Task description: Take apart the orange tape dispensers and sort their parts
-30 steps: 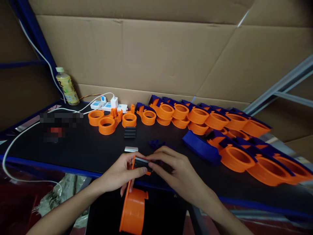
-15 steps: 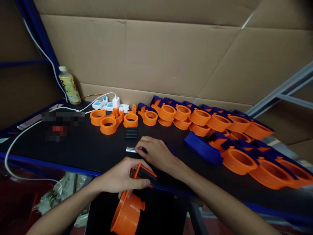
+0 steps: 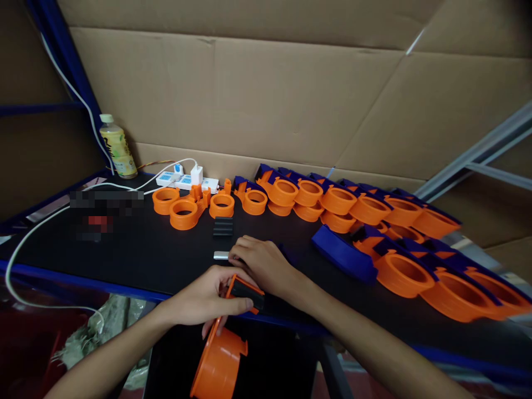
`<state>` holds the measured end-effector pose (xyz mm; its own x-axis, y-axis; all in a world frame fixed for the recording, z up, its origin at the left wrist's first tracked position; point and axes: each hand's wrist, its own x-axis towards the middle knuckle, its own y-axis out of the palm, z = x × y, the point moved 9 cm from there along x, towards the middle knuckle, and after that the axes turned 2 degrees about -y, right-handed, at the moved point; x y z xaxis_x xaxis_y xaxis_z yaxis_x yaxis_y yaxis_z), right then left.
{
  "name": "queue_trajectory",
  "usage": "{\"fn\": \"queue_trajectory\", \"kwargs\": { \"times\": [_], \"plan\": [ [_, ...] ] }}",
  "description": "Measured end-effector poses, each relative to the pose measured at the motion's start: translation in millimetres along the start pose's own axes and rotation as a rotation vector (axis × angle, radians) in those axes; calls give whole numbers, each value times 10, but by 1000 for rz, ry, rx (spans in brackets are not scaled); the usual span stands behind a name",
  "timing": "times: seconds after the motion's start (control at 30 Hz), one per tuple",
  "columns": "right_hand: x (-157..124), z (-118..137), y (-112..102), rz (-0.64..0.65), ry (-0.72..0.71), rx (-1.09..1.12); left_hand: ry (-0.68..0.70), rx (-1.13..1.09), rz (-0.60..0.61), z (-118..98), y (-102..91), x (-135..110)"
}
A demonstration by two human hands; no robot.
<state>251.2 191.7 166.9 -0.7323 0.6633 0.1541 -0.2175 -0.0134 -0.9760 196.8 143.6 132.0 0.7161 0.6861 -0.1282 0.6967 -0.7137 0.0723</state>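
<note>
- Left hand (image 3: 206,301) closed around an orange holder (image 3: 220,354) with a black piece on top, at the near edge of the black surface (image 3: 137,255); round orange part hanging below the edge.
- Right hand (image 3: 260,263) flat on the surface, fingers curled down on a small silver piece (image 3: 220,255); maybe pinching it, hard to tell.
- Small black ribbed block (image 3: 223,226) just behind the silver piece.
- Loose orange rings (image 3: 183,213) farther back, left.
- Rows of orange and blue holders (image 3: 366,208) on the right.
- Yellow drink bottle (image 3: 117,146) and white power strip (image 3: 187,179) at the back.
</note>
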Motion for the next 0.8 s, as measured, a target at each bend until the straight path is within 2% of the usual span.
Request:
{"fn": "queue_trajectory", "kwargs": {
  "times": [0.1,0.23,0.37,0.5,0.57,0.63,0.73,0.8],
  "plan": [
    [-30,-80,-124,-51,41,148,-6,-78,-25,45,-44,20],
    [-149,-186,-485,-188,96,372,19,-192,-160,85,-149,50],
    [-279,8,-656,-109,-4,412,53,-288,-276,94,-222,48],
    [-341,101,-720,-112,-72,316,50,-328,-300,86,-229,47],
    [-316,4,-756,-164,-73,347,51,-333,-297,80,-229,51],
    [-253,-199,-770,-236,-14,383,53,-326,-291,79,-232,55],
    [-106,-484,-633,-270,108,343,50,-284,-264,84,-221,54],
    [12,-536,-451,-234,130,287,33,-244,-201,91,-171,53]
  ]
}}
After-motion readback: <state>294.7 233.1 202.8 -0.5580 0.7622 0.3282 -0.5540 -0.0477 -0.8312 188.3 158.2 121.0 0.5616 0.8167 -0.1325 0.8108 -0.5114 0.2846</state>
